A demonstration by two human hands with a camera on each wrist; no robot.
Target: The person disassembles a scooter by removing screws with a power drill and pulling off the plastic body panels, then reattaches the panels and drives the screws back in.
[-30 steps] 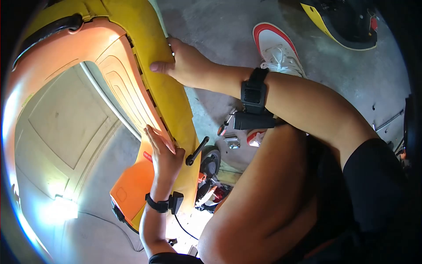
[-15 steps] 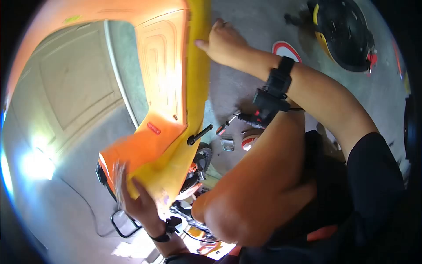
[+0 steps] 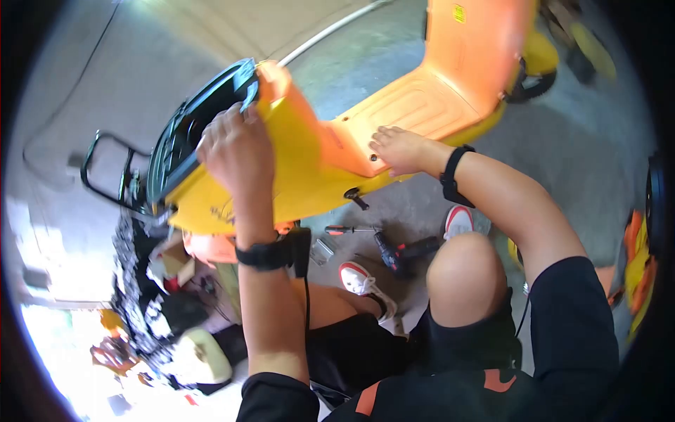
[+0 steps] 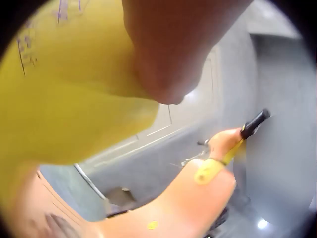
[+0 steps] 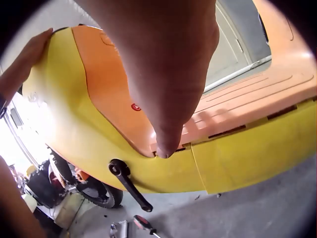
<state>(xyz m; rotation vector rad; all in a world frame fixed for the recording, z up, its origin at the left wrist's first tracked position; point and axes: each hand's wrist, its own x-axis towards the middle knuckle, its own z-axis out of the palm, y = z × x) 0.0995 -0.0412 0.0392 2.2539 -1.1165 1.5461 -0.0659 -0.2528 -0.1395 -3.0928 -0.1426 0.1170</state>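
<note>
A scooter body with a yellow side panel (image 3: 295,183) and orange footboard (image 3: 422,105) stands before me. My left hand (image 3: 242,151) is at its rear, fingers bent over the rim of the dark seat opening (image 3: 184,133); in the left wrist view its fingertips are hidden. My right hand (image 3: 402,150) rests on the footboard's near edge, fingers loosely spread. In the right wrist view one fingertip (image 5: 166,151) is right at the seam between the orange and yellow panels. A black crank arm (image 5: 131,186) sticks out of the yellow panel below that seam.
On the floor below lie a screwdriver (image 3: 351,229) and a power drill (image 3: 390,250), close to my shoe (image 3: 360,279). A black rear rack (image 3: 105,165) juts out at the left. Assorted parts lie behind, at lower left.
My left hand has left the footboard and moved back to the seat opening's rim. The right hand has gone from the yellow panel's edge to the footboard. The head view has swung toward the scooter's rear.
</note>
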